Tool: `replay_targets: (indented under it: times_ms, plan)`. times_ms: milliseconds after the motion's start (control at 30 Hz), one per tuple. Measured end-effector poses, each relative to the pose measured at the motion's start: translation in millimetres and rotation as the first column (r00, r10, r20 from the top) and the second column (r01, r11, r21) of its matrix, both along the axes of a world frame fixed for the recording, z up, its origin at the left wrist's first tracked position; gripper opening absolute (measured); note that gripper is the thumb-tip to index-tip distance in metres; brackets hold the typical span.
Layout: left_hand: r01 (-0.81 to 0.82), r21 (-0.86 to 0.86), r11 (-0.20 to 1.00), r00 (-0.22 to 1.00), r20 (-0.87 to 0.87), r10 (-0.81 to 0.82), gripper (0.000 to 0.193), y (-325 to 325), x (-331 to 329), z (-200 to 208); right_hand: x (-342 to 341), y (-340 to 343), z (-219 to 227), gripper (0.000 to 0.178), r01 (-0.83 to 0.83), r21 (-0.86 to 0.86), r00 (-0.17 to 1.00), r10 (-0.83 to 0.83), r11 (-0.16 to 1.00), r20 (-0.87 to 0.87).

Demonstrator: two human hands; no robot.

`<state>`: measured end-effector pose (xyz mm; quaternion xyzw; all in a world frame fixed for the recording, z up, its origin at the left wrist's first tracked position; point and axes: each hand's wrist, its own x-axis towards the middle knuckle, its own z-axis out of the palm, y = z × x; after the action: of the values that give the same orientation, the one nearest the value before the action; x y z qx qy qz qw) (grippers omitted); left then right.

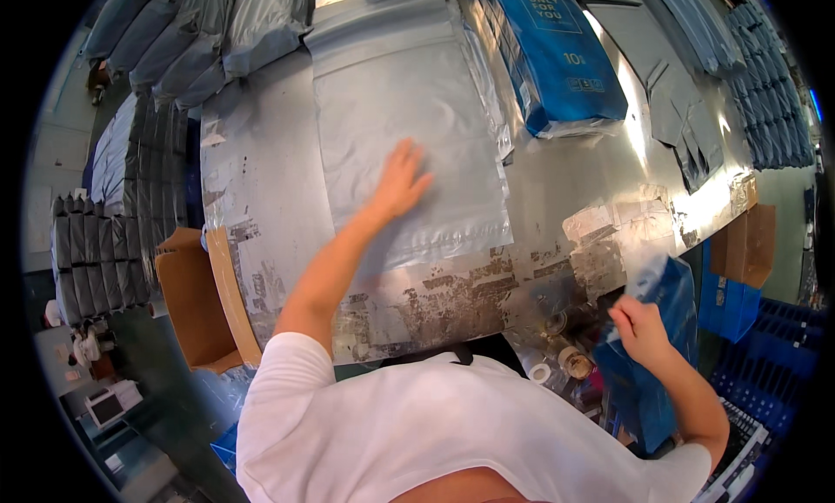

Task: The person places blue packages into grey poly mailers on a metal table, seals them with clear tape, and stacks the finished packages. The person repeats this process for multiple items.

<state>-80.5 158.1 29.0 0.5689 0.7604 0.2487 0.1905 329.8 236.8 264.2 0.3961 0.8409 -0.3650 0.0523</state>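
Grey parcels [187, 46] were already stacked at upper left, while the flat grey bag [396, 111] at upper centre looked unfilled. The left hand [402, 186], fingers spread and grasping nothing, was at its surface; the right hand [642, 329] gripped a blue package [639, 403], lower right.

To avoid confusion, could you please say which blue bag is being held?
The blue bag gripped by the right hand; another blue bag lies untouched on the table.

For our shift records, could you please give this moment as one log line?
left hand: open, over flat silver bag | right hand: closed on blue bag, beside table | blue package: lying on table
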Motion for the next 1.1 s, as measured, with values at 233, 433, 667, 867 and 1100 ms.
replay_targets:
  times_ms: [233, 433, 667, 867, 1100]
  plan:
    - [-0.233, 0.249, 0.940, 0.101, 0.968, -0.231, 0.059, -16.4, 4.8, 47.8, -236.8, 9.0, 49.3, 0.016, -0.281, 0.062, 0.662, 0.240, 0.958, -0.710]
    - [-0.669, 0.019, 0.743, 0.127, 0.988, 0.090, 0.068, -85.7, -35.8, 32.3, -229.3, 177.1, -42.2, 0.047, -0.009, 0.104, 0.867, 0.059, 0.995, -0.495]
    - [-0.675, -0.218, 0.705, -0.037, 0.964, 0.262, 0.063, -115.5, 58.0, -25.4, -201.8, 138.0, -140.3, 0.062, -0.083, -0.074, 0.945, 0.055, 0.994, -0.322]
    - [-0.747, 0.075, 0.660, 0.051, 0.997, -0.055, 0.055, -122.1, 87.7, 11.4, -173.9, 76.7, -215.4, 0.052, -0.205, -0.557, 0.819, -0.170, 0.805, -0.548]
    - [-0.728, -0.107, 0.677, -0.158, 0.987, -0.014, 0.051, -152.0, 65.7, 52.7, -193.4, -34.2, -170.2, 0.042, -0.131, -0.859, 0.586, -0.660, 0.495, -0.470]
